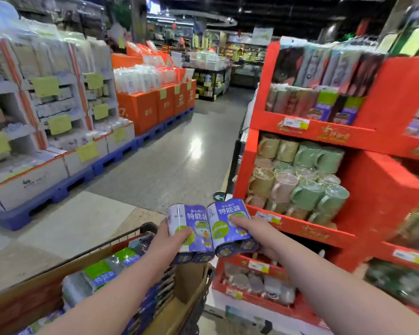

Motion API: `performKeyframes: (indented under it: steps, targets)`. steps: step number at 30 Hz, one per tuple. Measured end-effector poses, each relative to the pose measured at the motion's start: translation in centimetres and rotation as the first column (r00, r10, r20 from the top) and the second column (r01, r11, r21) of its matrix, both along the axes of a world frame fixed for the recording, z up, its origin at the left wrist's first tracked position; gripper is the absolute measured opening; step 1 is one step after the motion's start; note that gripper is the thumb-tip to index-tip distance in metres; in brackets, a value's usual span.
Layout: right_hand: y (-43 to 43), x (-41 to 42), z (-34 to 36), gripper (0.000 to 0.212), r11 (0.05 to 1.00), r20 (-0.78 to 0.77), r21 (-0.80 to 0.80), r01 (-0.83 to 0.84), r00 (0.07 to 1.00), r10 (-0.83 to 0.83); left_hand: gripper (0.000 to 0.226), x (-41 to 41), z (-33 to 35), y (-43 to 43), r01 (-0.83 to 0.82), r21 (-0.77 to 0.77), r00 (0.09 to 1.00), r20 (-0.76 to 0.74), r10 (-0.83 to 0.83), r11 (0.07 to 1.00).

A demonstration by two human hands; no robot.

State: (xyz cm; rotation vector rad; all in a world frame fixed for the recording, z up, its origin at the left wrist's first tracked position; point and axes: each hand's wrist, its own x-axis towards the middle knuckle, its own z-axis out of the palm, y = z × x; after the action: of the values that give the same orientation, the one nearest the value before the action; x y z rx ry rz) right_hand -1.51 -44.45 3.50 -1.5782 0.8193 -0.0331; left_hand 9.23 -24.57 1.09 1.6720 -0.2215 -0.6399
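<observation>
1. The shopping cart (145, 228) is nearest.
2. Above it, the left grip (169, 240) is clamped on the left purple pack (191, 221).
3. The right grip (254, 229) clamps the right purple pack (228, 213) beside it.
4. Mugs (307, 194) fill the red shelf (300, 225) behind.

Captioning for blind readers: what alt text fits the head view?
A person holds two purple-and-white packs side by side, the left pack in the left grip, the right pack in the right grip, above a shopping cart. Red shelves of mugs stand to the right.
</observation>
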Motion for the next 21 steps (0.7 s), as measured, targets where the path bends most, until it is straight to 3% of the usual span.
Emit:
performKeyframes:
  steps: [2,9,12,17,21]
  targets:
    - [-1.1,-2.1,1.4,0.042,0.998,0.024,-0.013,0.055,0.998,-0.054,0.041,-0.6,0.9,-1.8,0.064,-0.017,0.998,0.014,-0.063,0.998]
    - [-5.2,-10.4,5.6,0.052,0.958,0.098,-0.068,0.280,0.957,-0.273,0.037,-5.8,4.9,-8.8,0.260,-0.087,0.963,0.100,-0.251,0.962]
    - [-6.7,-14.6,7.1,0.039,0.937,0.126,-0.098,0.334,0.939,-0.321,0.037,-8.9,6.2,-11.8,0.325,-0.104,0.943,0.115,-0.313,0.940]
    - [-10.2,-22.7,9.1,0.030,0.884,0.181,-0.136,0.446,0.889,-0.421,0.073,-15.0,8.4,-17.2,0.449,-0.110,0.890,0.135,-0.435,0.887]
    - [-13.5,-29.5,10.1,0.025,0.841,0.205,-0.138,0.523,0.846,-0.492,0.041,-21.1,9.5,-21.8,0.512,-0.128,0.856,0.162,-0.491,0.850]
